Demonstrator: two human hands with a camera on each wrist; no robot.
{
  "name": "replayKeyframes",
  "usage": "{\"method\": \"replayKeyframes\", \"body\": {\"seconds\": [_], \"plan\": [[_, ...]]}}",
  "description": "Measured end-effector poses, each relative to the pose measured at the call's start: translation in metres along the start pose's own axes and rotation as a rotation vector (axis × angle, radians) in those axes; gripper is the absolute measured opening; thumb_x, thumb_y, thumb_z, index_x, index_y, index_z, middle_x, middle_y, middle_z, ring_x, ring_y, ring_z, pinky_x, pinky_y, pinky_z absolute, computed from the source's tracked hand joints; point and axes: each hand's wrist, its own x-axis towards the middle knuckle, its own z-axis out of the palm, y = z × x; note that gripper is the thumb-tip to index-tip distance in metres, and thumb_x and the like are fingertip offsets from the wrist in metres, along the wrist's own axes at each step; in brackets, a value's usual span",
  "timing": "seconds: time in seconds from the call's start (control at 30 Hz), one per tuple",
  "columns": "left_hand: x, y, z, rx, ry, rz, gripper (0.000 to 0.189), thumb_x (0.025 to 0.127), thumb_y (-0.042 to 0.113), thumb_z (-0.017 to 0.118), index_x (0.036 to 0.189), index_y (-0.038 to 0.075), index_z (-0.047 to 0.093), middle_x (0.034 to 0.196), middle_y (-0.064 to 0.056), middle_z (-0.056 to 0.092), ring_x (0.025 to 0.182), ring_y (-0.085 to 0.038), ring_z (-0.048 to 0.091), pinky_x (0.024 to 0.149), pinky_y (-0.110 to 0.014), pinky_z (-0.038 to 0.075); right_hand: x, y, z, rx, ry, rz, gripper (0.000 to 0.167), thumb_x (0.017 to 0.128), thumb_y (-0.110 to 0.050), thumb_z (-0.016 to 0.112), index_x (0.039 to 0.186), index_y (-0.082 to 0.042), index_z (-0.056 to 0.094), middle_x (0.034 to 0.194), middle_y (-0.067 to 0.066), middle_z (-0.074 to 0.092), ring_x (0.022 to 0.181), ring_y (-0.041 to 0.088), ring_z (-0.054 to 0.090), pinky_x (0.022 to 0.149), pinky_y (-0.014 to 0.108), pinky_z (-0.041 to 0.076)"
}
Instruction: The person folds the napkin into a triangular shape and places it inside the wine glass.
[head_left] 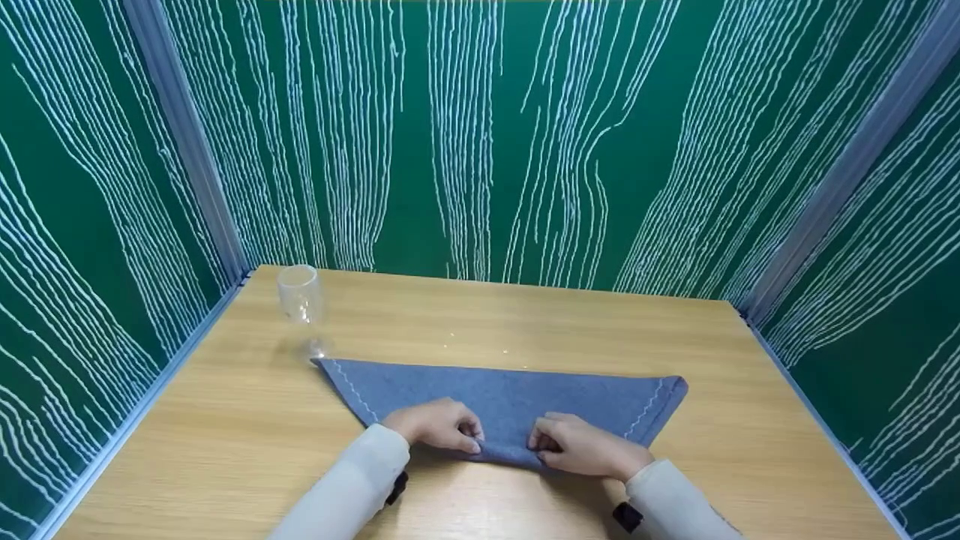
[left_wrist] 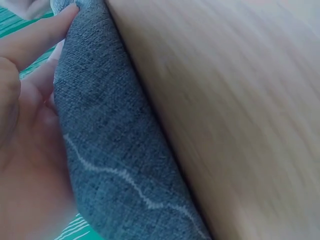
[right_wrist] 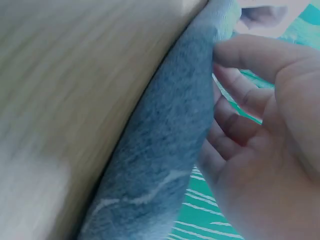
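A blue-grey cloth (head_left: 480,390) lies across the table, with a wavy white line near each end. Its near edge is turned up in a fold. My left hand (head_left: 442,425) pinches that edge left of its middle, and my right hand (head_left: 576,444) pinches it a short way to the right. The left wrist view shows a thumb along the cloth (left_wrist: 110,100) with the other fingers behind it. From the right wrist, the cloth (right_wrist: 170,110) appears between thumb and curled fingers, its lower border close over the tabletop.
An upright clear stemmed glass (head_left: 299,300) stands at the back left, its foot right by the cloth's far left corner. Small white specks dot the wooden table (head_left: 585,330) behind the cloth. Green walls (head_left: 465,135) with white wavy lines enclose the table's back and sides.
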Motion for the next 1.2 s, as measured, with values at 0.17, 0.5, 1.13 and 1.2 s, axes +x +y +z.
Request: {"method": "replayKeyframes", "body": {"seconds": [0.17, 0.5, 1.13, 1.2], "plan": [[-0.001, -0.001, 0.001, 0.009, 0.013, 0.018, 0.01, 0.092, 0.024, 0.074, 0.096, 0.015, 0.075, 0.087, 0.013, 0.066, 0.08, 0.0, 0.056, 0.078, -0.022, 0.048, -0.006, -0.004, 0.002, -0.134, 0.05, -0.019, 0.013, 0.096, -0.025, 0.069, 0.092, -0.016, 0.062, 0.092, -0.009, 0.054, 0.082, 0.005, 0.051, 0.072, 0.027, 0.05], [-0.002, -0.005, 0.004, 0.008, 0.015, 0.027, 0.012, 0.092, 0.025, 0.073, 0.099, 0.015, 0.075, 0.091, 0.012, 0.068, 0.084, -0.001, 0.058, 0.082, -0.023, 0.049, -0.008, 0.001, 0.002, -0.224, 0.026, -0.007, 0.023, 0.086, -0.025, 0.08, 0.096, -0.012, 0.065, 0.094, -0.006, 0.059, 0.083, 0.008, 0.055, 0.076, 0.031, 0.053], [-0.004, -0.003, 0.002, 0.017, 0.031, 0.083, 0.015, 0.095, 0.021, 0.069, 0.106, 0.01, 0.069, 0.096, 0.005, 0.063, 0.087, -0.007, 0.055, 0.083, -0.025, 0.046, 0.008, 0.016, -0.024, 0.094, -0.158, 0.116, 0.009, 0.097, -0.026, 0.068, 0.098, -0.017, 0.065, 0.083, -0.012, 0.062, 0.073, 0.003, 0.054, 0.067, 0.026, 0.047], [-0.004, -0.005, 0.002, -0.016, 0.041, 0.077, 0.015, 0.094, 0.021, 0.071, 0.105, 0.011, 0.067, 0.093, 0.007, 0.061, 0.085, -0.007, 0.055, 0.081, -0.025, 0.046, 0.009, 0.02, -0.023, 0.133, -0.157, 0.135, 0.009, 0.097, -0.027, 0.068, 0.096, -0.019, 0.064, 0.083, -0.012, 0.06, 0.074, 0.004, 0.053, 0.068, 0.027, 0.046]]}}
